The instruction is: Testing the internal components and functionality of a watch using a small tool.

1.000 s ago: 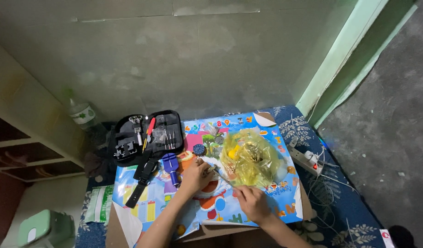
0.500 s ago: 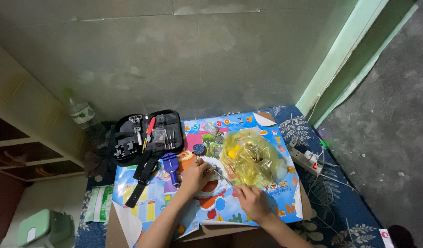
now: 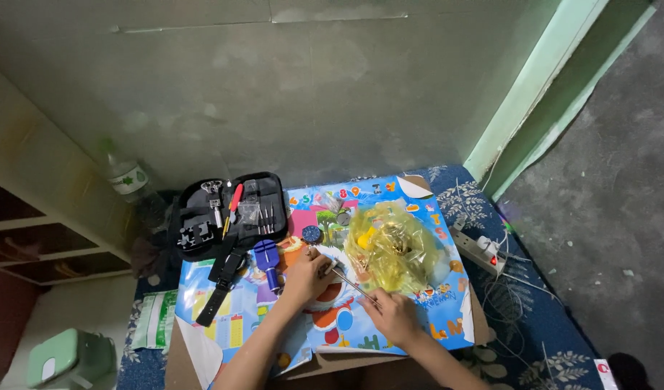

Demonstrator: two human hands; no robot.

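A single camera, worn on the person's head, looks steeply down and slightly forward from well above the work. The low surface covered by a bright blue cartoon-printed sheet (image 3: pixel 411 318) sits in the lower middle of the frame, small and fairly far off, with both forearms entering from the bottom edge. The upper half of the frame is filled by a plain grey-green wall (image 3: pixel 310 94), so the view faces that wall. A pale green door frame (image 3: pixel 534 94) runs diagonally across the upper right, and grey concrete floor (image 3: pixel 606 217) fills the right side. There is no second view, so nothing is shared between cameras.
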